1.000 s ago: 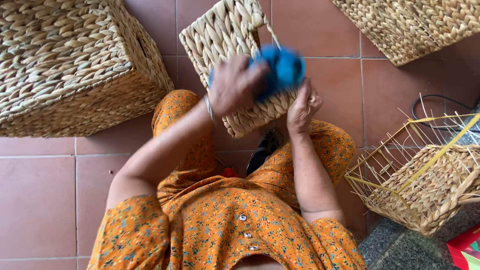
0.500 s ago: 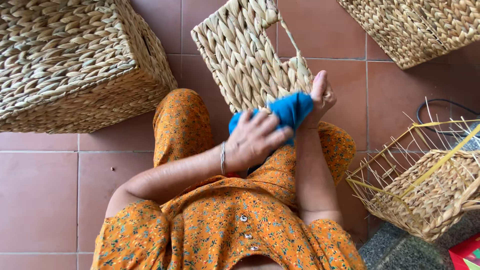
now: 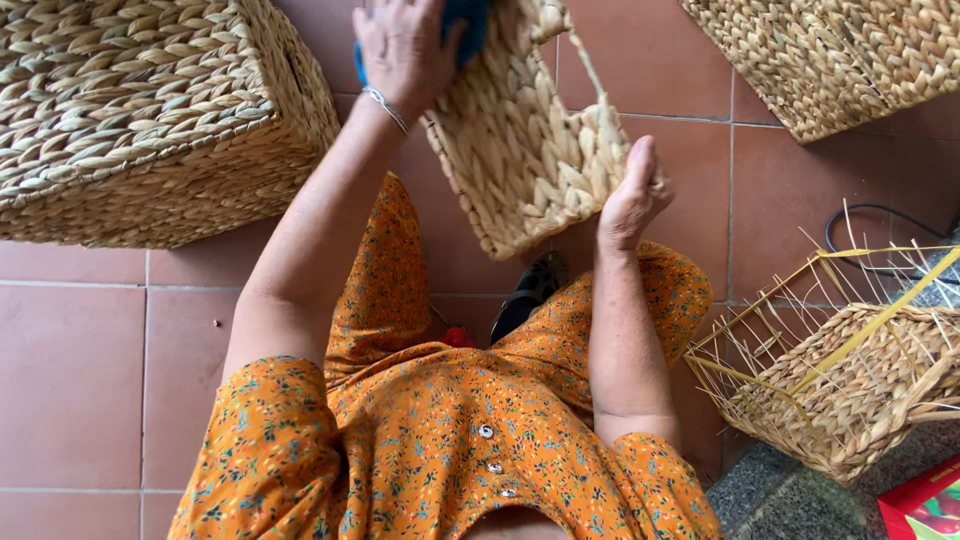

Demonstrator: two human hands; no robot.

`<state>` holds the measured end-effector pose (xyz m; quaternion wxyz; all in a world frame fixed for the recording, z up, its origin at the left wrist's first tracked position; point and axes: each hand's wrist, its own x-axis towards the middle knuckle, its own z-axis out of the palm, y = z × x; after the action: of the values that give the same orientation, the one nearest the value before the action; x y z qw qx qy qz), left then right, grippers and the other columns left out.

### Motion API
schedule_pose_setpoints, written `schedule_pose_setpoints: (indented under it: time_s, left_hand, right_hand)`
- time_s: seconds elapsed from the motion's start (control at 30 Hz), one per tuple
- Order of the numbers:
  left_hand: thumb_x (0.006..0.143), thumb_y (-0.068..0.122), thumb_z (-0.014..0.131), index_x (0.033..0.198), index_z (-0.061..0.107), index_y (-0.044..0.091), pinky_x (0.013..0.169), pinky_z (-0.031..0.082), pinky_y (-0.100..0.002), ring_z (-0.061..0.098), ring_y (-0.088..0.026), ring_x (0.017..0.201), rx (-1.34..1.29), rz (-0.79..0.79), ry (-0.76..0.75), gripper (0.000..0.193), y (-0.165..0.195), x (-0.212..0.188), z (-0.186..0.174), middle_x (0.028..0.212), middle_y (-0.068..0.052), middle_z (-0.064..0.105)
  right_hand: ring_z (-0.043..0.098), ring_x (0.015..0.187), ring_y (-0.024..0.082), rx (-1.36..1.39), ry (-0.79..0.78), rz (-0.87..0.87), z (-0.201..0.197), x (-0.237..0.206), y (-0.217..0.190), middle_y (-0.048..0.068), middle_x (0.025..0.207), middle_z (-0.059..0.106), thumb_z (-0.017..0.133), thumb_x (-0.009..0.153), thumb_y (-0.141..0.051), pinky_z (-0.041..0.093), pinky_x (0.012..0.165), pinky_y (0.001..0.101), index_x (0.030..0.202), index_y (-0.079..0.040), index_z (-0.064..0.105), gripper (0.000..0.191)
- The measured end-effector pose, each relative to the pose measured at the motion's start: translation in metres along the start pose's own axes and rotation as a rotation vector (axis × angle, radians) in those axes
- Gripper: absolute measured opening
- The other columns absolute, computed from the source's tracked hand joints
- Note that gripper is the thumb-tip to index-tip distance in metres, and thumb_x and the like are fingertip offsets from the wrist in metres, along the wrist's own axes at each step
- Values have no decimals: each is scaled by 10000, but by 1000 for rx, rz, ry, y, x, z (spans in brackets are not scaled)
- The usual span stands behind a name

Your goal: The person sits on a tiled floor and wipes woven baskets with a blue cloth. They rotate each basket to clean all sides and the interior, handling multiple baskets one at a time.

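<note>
Tilted woven straw basket (image 3: 520,150), blue cloth (image 3: 465,20) against it.

The left hand (image 3: 405,45) presses a blue cloth (image 3: 465,18) at twelve o'clock on a woven basket (image 3: 525,150); the right hand (image 3: 630,200) grips its three o'clock edge.

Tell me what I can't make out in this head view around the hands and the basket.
- Blue cloth: mostly hidden under the left hand and cut by the top edge.
- Woven basket: top cut off; inside not visible.
- Right hand: fingers wrap behind the basket's rim, grip unseen.
- Dark object between the knees: unidentifiable.
</note>
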<state>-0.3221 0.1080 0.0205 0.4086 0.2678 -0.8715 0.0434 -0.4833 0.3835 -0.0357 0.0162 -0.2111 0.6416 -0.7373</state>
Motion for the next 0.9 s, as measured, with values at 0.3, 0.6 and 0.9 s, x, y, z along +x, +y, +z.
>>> schedule_pose_setpoints:
  time_s: [0.3,0.6,0.9]
  left_hand:
    - [838,339,778,1233,585,278,815,437,-485,573,-260,1074,-492,375,-441,444,176,-100,-123,1049,-40,529]
    - [905,444,820,1269,580,192,736,467,-556,619,-335,1003,-27,-36,-190,503,12,-1,-10,1108,-129,632]
    - [837,170,807,1320,595,205,1070,356,-659,513,-356,1305,-274,276,-174,528,107,-60,-49,1379,-124,515]
  right_hand:
    - [324,660,55,134,-24,129,-5,0,-17,-88,679,372,584,1083,-221,268,601,312,647,-124,382,491]
    - [319,633,57,33,-48,24,-8,9,3,-82,640,371,604,1075,-211,268,604,310,611,-131,358,531]
    - [336,680,62,163,24,72,-6,16,-9,-83,702,383,619,1081,-208,285,615,319,658,-132,366,499]
